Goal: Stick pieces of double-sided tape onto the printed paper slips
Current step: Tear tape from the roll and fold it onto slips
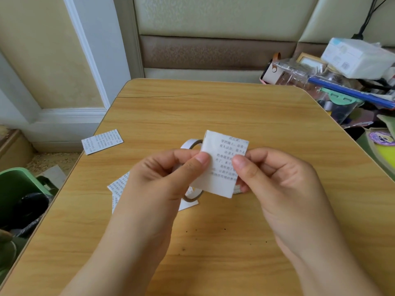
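A printed paper slip point(222, 167) is held up above the wooden table point(213, 107), between both hands. My left hand point(162, 178) pinches its left edge with thumb and fingers, and the white roll of double-sided tape point(191, 145) sits behind that hand, partly hidden. My right hand point(275, 182) pinches the slip's right edge, thumb over the print. A white strip runs down the slip's left side. More printed slips point(118, 186) lie under my left hand, and one slip point(102, 141) lies at the table's left edge.
A pile of clutter point(342, 82) with bags, boxes and a blue bar crowds the table's right side. A green bin point(19, 184) with a dark bag stands on the floor to the left. A padded wall panel point(213, 52) stands behind the table.
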